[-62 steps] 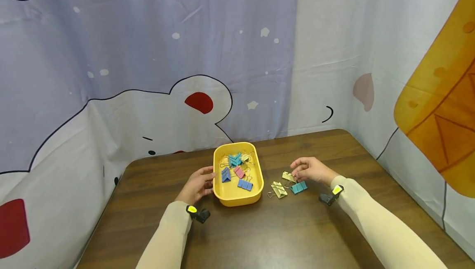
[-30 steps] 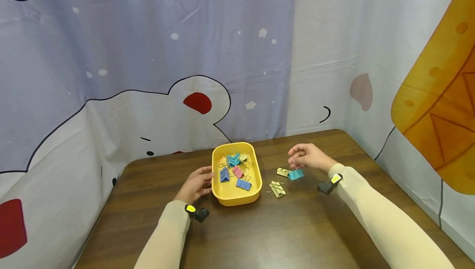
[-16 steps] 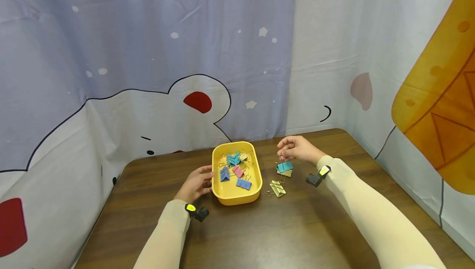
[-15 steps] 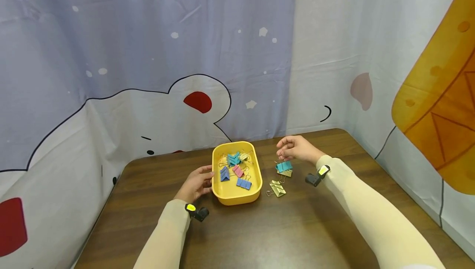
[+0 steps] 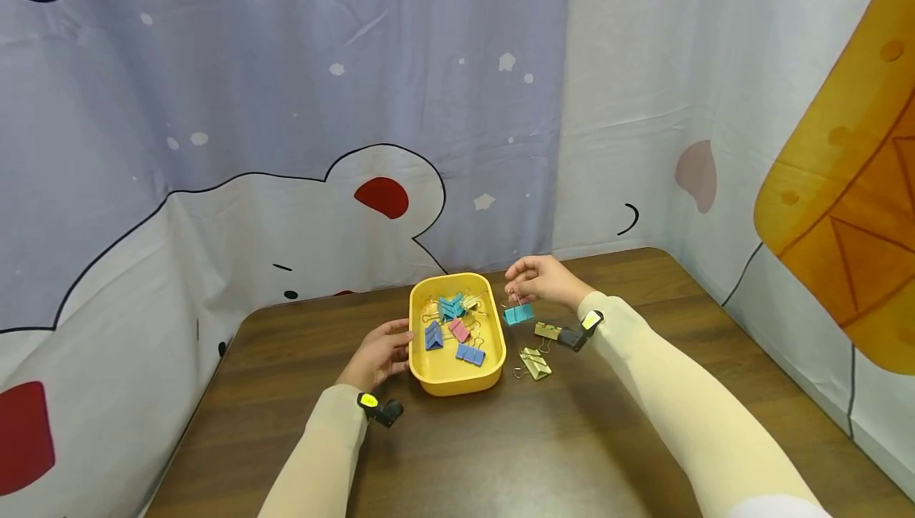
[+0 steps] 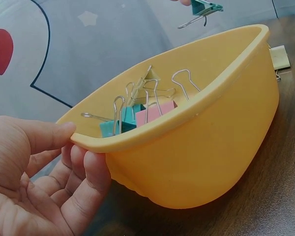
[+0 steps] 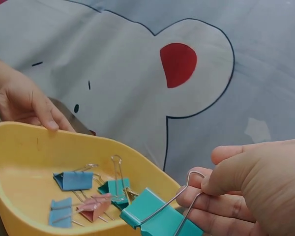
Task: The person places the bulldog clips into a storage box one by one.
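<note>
My right hand [image 5: 546,280] pinches a teal binder clip [image 5: 518,314] by its wire handle, beside the right rim of a yellow plastic bin [image 5: 457,388]. In the right wrist view the clip [image 7: 150,211] hangs from thumb and fingers, its teal body overlapping the bin's edge. At the bin's left side, my left hand [image 5: 377,353] grips the rim, thumb on top and fingers curled below, as the left wrist view shows [image 6: 54,162]. Inside the bin lie two blue clips [image 5: 470,354], a pink clip [image 5: 460,330], teal clips [image 5: 451,308] and a pale yellow clip [image 5: 472,303].
Two pale yellow binder clips, one nearer [image 5: 534,363] and one farther [image 5: 546,330], lie on the brown wooden table [image 5: 500,454] right of the bin. The right wrist camera [image 5: 574,338] partly overlaps the farther one. A printed curtain [image 5: 286,89] hangs behind the table.
My right hand has lifted the teal clip from beside the yellow clips and carried it left to the bin's right rim. The left hand stays on the bin.
</note>
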A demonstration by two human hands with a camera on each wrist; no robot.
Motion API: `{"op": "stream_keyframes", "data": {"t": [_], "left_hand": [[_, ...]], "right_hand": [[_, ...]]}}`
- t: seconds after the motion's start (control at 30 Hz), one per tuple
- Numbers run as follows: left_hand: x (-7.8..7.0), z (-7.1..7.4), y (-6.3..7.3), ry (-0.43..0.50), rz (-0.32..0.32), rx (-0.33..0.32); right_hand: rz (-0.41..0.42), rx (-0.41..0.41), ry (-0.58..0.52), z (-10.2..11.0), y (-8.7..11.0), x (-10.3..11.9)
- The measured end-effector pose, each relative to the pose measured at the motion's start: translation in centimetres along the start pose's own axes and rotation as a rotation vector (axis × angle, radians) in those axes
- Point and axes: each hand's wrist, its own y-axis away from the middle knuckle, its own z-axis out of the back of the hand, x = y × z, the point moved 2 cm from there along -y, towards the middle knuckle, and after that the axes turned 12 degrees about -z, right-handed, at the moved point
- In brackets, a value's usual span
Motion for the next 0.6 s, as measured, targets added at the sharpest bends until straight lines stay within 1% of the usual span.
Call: {"op": "stream_keyframes", "data": {"t": [0.3,0.6], "left_hand": [[0.1,0.1,0.0,0.006,-0.003,0.011],[0.2,0.2,-0.1,0.007,-0.013,0.016]], "right_hand": [[-0.004,0.005,-0.006,-2.2,-0.9,1.0],[-0.040,-0.016,-0.045,-4.4,-1.7,1.6]]}}
